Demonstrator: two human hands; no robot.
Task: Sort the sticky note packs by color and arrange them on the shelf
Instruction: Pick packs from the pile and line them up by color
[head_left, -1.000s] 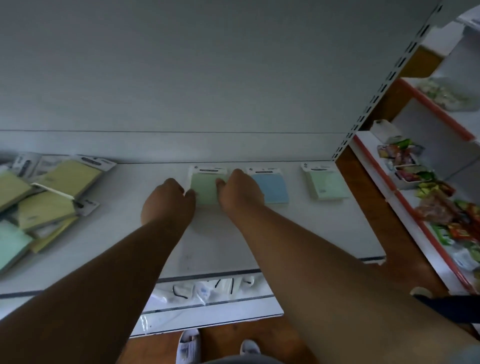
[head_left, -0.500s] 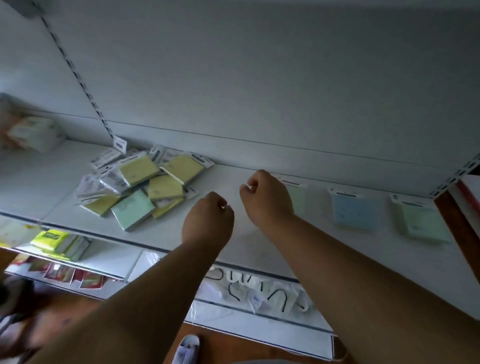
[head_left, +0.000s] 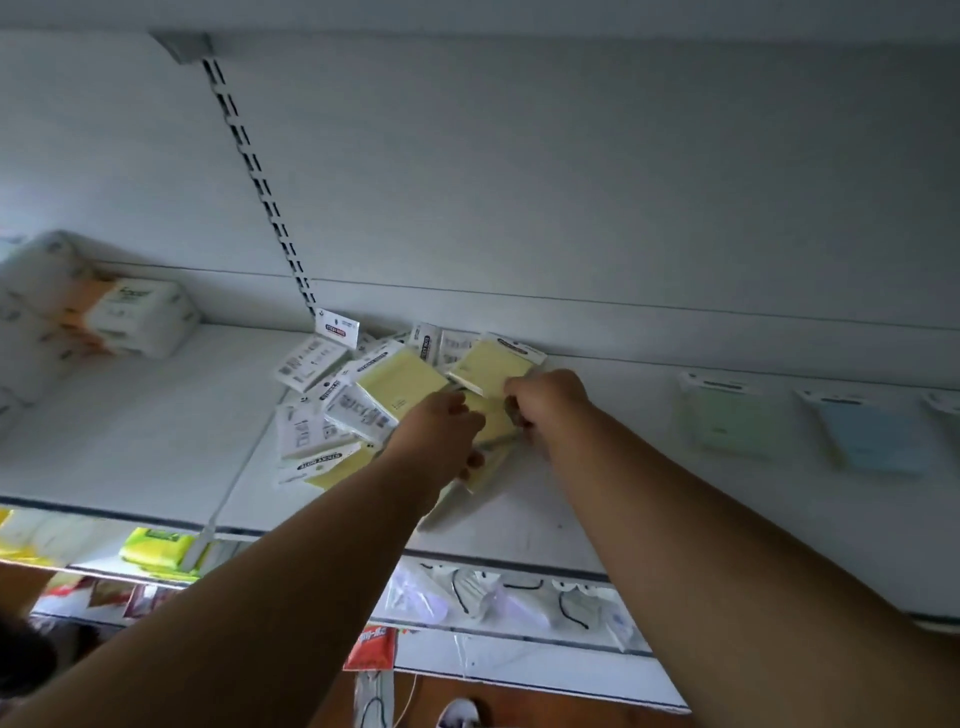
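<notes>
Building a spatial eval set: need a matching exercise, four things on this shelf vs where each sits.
Things:
1. yellow sticky note pile
2. green pack
3. blue pack
4. tissue packs

Places:
A. far left of the shelf
B. under both hands, mid-shelf
C. furthest right of the four
D. lying alone, just right of the right hand

Pairs: 1-B, 2-D, 3-C, 4-A
</notes>
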